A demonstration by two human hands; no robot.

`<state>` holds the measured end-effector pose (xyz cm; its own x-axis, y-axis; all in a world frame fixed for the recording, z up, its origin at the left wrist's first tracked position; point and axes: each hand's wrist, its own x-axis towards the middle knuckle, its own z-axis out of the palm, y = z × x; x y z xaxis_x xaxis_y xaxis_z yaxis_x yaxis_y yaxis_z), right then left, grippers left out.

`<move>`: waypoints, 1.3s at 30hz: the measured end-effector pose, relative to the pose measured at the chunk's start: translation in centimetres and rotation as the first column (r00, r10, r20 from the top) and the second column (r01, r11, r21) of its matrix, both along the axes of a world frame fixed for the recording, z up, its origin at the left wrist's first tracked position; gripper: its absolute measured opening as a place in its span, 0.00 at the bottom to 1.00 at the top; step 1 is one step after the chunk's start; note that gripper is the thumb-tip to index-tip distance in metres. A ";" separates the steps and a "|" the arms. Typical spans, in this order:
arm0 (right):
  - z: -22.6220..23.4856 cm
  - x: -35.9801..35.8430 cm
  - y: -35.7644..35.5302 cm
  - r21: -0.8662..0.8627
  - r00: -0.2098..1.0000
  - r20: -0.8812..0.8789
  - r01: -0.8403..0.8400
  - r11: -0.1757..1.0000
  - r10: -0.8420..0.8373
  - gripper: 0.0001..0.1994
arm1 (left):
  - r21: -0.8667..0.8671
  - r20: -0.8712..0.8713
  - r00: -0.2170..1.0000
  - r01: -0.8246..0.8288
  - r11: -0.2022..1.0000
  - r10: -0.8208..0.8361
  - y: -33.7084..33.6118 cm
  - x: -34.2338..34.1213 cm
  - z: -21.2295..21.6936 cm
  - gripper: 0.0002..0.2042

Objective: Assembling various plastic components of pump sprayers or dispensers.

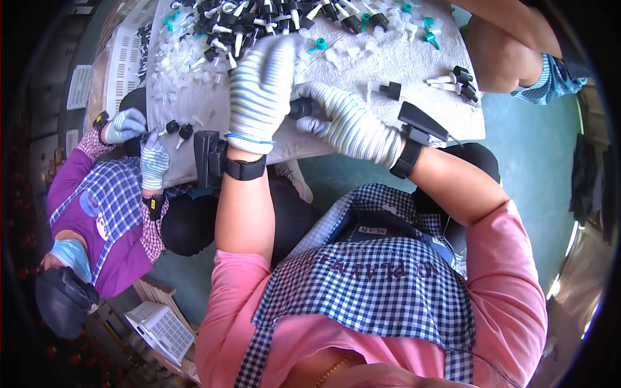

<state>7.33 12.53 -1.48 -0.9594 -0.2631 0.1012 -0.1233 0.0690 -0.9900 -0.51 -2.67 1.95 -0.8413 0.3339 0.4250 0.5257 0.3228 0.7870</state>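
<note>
Both my hands wear striped knit gloves. My right hand (349,123) is closed on a black pump head (300,108) near the table's front edge, its thumb and fingers around the part. My left hand (262,94) reaches forward over the near side of a pile of black pump heads (259,19) with white stems. Its fingers are smeared by motion, so whether they hold a part is unclear. Beyond my right hand, a black pump head with a clear piece (390,90) lies on the white-covered table (349,74).
Clear plastic parts (184,61) are heaped left of the black pile, with teal pieces (318,45) scattered nearby. Several pump heads (456,83) lie at the right edge. A co-worker's gloved hands (154,160) work at the left; another person's knee (497,55) borders the table's far right.
</note>
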 end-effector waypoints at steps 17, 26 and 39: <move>-3.4 1.2 0.2 0.338 0.955 -0.294 0.125 0.933 -0.022 0.13 | -0.695 0.138 0.990 0.076 0.715 0.029 4.9 2.7 0.5 0.31; -2.7 1.2 -0.1 0.276 0.959 -0.266 0.171 0.946 -0.096 0.14 | -0.644 0.165 0.985 0.075 0.761 0.043 5.2 2.2 1.1 0.31; 1.8 -0.6 1.8 0.602 0.978 -0.205 0.095 0.793 0.038 0.18 | -0.064 0.410 0.900 -0.136 0.989 0.150 0.9 -0.1 -0.2 0.12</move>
<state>6.78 14.34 0.33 -0.9447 -0.3068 0.1163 -0.2976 0.6522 -0.6972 -0.63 -1.78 1.78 -0.9786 0.2046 0.0206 0.1027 0.3992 0.9111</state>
